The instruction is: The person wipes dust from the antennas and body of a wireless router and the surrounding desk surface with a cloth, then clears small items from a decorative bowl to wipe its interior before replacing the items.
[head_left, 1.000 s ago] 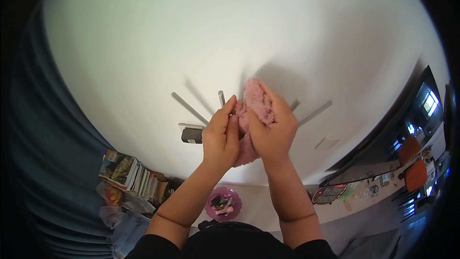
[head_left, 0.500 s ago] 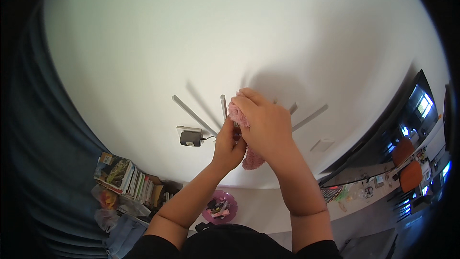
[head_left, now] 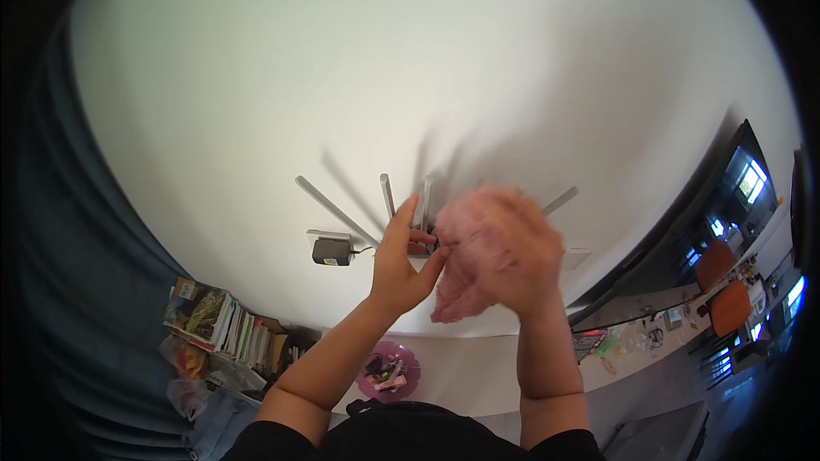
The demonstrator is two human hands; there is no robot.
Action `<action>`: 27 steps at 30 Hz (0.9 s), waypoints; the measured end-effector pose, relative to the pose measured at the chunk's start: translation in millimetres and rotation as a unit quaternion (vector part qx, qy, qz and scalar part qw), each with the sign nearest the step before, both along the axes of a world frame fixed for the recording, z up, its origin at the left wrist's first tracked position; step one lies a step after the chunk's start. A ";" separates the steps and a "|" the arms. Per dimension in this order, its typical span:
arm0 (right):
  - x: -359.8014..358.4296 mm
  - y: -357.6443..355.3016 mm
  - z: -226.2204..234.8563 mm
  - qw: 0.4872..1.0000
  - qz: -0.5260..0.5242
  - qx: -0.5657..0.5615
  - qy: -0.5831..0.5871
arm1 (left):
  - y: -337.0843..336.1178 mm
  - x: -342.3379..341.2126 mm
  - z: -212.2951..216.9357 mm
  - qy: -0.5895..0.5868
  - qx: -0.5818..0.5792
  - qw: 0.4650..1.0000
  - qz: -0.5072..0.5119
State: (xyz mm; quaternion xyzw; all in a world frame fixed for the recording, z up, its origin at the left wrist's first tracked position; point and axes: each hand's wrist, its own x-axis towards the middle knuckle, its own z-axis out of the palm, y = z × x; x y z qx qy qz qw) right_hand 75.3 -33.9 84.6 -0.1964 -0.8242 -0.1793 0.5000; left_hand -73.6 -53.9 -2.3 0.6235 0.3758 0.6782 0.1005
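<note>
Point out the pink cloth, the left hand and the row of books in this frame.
pink cloth (head_left: 457, 286), head view, on its lower folds below the right hand.
left hand (head_left: 400, 269), head view, on the back of the hand.
books (head_left: 231, 329), head view, on the spines mid-row.

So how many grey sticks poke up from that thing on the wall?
4 show: a long stick slanting left, two upright sticks above the left hand, and a short stick slanting right. The pink cloth and right hand may hide more.

pink cloth (head_left: 457, 286), white wall (head_left: 384, 77), purple bowl (head_left: 389, 373)
</note>
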 end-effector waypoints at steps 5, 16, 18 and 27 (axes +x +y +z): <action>7.1 -0.4 37.5 0.985 -0.038 -0.147 0.083 | -3.9 13.0 -5.4 0.074 0.122 0.987 0.068; -7.6 5.2 13.5 0.995 -0.079 -0.007 -0.067 | 32.4 29.9 -29.0 -0.007 -0.010 0.997 -0.079; -6.3 5.0 5.8 0.997 -0.042 0.040 -0.044 | 36.2 29.5 -29.8 0.032 0.027 0.997 -0.058; 4.5 8.7 -25.5 0.981 -0.006 0.038 0.189 | 20.4 30.1 -24.5 -0.022 -0.078 0.995 -0.055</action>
